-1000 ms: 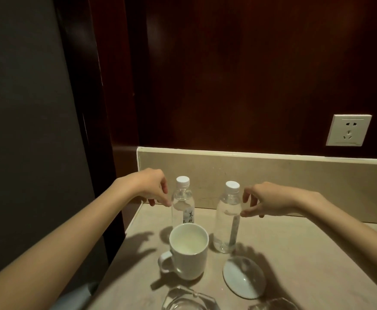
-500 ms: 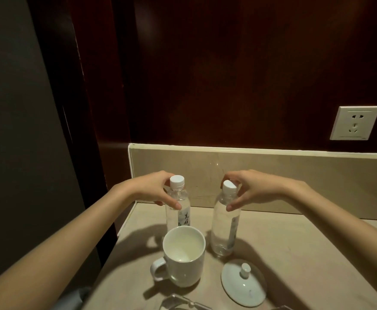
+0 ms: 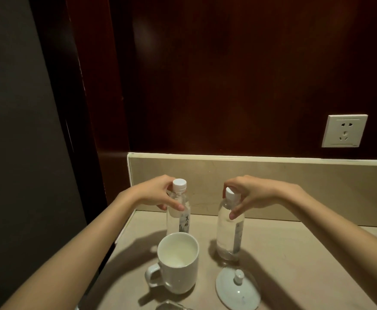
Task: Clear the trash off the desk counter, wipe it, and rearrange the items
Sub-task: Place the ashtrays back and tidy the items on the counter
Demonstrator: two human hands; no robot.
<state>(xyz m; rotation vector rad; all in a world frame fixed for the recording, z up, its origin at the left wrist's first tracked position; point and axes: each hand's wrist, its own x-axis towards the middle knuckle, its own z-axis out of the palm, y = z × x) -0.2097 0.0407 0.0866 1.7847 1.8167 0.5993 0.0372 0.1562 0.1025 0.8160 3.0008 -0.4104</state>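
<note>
My left hand (image 3: 154, 193) holds the neck of the left bottle (image 3: 178, 211), with my thumb and fingers curled round it just under the white cap. My right hand (image 3: 250, 194) pinches the top of the right bottle (image 3: 229, 233), fingers over its white cap and thumb on the clear side. Both bottles are clear plastic, round and smooth, and they stand upright on the counter (image 3: 295, 253) near the far wall. The left bottle has a white label with dark writing, but I cannot read it. The right bottle has a thin label strip down its side, too small to read.

Near me, in front of the left bottle, sits a white mug (image 3: 177, 262). It is smooth and shiny, with its handle to the left. To its right lies a round white lid (image 3: 238, 291) with a small knob on top. The counter is flat, pale stone. A low stone strip (image 3: 272, 182) runs along its far edge. Above it, the dark wood wall has a white socket (image 3: 344, 130) on the right.
</note>
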